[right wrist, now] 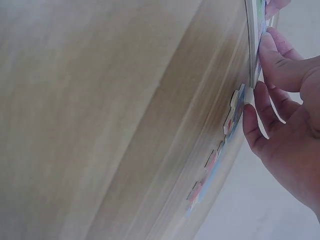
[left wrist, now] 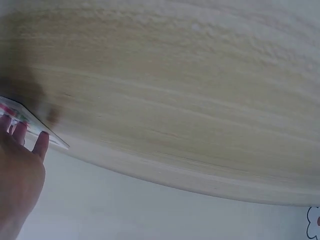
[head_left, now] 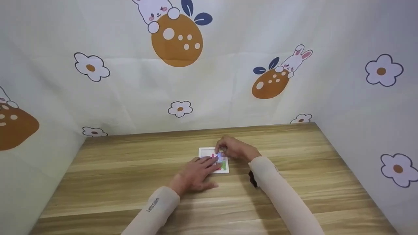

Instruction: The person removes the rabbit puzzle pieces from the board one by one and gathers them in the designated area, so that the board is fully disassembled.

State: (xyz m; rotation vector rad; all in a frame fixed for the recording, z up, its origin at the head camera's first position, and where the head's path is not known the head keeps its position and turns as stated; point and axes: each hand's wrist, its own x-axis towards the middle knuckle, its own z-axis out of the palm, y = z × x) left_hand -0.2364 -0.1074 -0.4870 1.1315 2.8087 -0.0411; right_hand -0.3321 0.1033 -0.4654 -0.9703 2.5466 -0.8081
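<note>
A small jigsaw puzzle board (head_left: 204,150) with a white frame lies on the table, its coloured picture partly covered by the hands. My left hand (head_left: 197,173) rests on its lower left part with the fingers spread out straight and the thumb out to the side on the wood. At the board's upper right, my right hand (head_left: 233,148) has curled fingers and pinches a bluish puzzle piece (head_left: 220,157) against the picture. In the right wrist view, the thumb (right wrist: 280,62) lies at the board's surface, and its other fingers extend past the edge.
Several loose puzzle pieces (right wrist: 212,162) lie in a row beside the board in the right wrist view; my right hand and arm hide them from the head view. The wooden table (head_left: 130,166) meets a patterned curtain (head_left: 222,85) at its back and sides.
</note>
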